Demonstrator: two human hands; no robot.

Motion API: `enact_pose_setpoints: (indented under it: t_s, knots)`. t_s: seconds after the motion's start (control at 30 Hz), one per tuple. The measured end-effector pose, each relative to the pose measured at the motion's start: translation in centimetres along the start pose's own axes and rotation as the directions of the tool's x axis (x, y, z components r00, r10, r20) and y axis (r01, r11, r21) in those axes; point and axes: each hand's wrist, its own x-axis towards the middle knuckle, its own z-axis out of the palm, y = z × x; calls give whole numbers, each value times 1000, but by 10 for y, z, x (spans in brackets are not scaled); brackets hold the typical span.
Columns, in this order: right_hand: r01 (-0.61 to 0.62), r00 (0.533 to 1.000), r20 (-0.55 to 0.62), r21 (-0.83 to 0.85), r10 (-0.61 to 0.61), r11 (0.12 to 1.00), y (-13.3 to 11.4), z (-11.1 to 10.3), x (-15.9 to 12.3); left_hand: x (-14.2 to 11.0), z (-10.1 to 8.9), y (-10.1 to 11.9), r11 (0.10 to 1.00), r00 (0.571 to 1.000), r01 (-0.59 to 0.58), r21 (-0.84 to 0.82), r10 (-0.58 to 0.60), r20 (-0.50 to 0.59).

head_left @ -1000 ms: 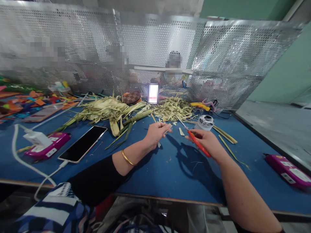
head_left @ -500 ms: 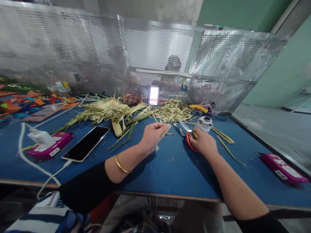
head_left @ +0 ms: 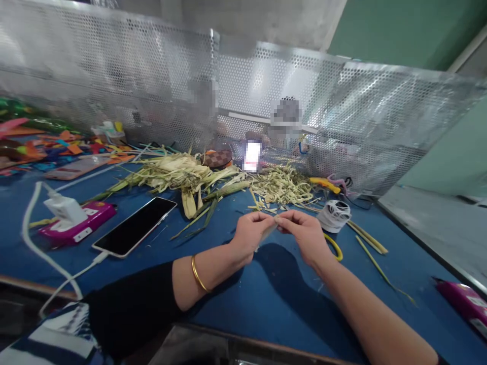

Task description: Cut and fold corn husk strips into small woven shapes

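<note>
My left hand (head_left: 248, 234) pinches a short, pale strip of corn husk (head_left: 269, 231), which hangs down beside the fingers. At the strip's upper end, my right hand (head_left: 305, 234) meets the left, thumb and forefinger closed on the husk. Their fingertips touch or nearly touch. Scissors with a yellow-lined handle (head_left: 336, 248) lie on the table, mostly hidden behind my right hand. Beyond the hands are a heap of corn husks (head_left: 173, 173) and a pile of thin shredded strips (head_left: 283, 185). A roll of white string (head_left: 335, 217) stands beyond my right wrist.
A charging phone (head_left: 135, 226) and a magenta power strip (head_left: 81, 223) with a white plug lie left on the blue table (head_left: 281, 314). Another magenta block (head_left: 466, 304) is at the right edge. A perforated metal screen (head_left: 258, 76) borders the back, with a person behind it.
My right hand has let go of the scissors, leaving them on the table, and moved left to the husk strip. My left hand has stayed on the strip. The view has shifted slightly.
</note>
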Motion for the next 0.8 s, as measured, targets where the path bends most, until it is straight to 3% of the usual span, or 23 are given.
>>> enact_pose_setpoints:
  t_s: [0.2, 0.37, 0.47, 0.6, 0.8]
  knots:
    - [28, 999, -14, 1, -28, 1000, 6, -15, 0, 2, 5, -6, 997, 996, 52, 49, -55, 72]
    - [80, 991, -110, -1, -79, 997, 8, -27, 9, 1, 4, -5, 986, 991, 33, 166, -54, 122]
    - [112, 980, -161, -22, -114, 993, 10, -27, 11, 0, 4, -4, 973, 982, 37, 230, -78, 174]
    - [162, 974, -146, -78, -172, 984, 9, -24, 8, -2, 4, -4, 957, 955, 54, 285, -133, 266]
    - [207, 954, -199, -100, -223, 973, 10, -24, 8, -1, 3, -7, 936, 959, -1, 352, -99, 266]
